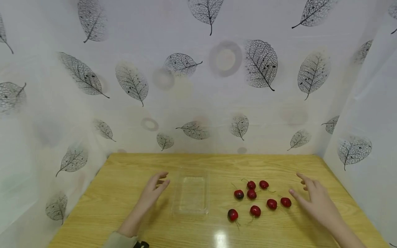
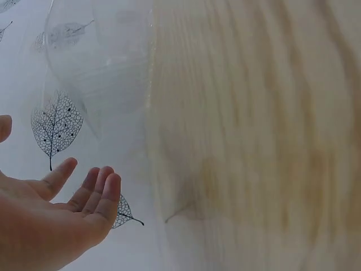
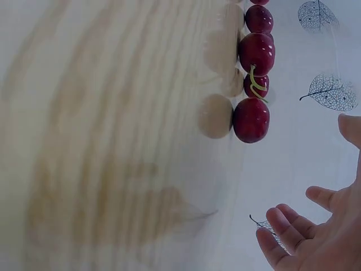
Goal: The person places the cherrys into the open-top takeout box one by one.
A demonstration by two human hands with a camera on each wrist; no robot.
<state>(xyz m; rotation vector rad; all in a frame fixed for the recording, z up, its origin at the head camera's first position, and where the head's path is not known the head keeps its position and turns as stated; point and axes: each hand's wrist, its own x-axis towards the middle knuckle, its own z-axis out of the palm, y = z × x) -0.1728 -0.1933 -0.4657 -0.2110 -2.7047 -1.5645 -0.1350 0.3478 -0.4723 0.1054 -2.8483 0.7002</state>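
While both hands hover with relaxed fingers and hold nothing, the left hand (image 1: 153, 193) flanks the clear tray (image 1: 191, 196) at the desk's middle, and the right hand (image 1: 313, 199) nears the cherries (image 1: 255, 201) toward the right edge.

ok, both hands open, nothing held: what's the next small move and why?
Probably the right hand closes on the nearest cherry. It hovers open just right of the loose cherries, the clear tray lies empty between the hands, and the left hand sits open beside the tray.
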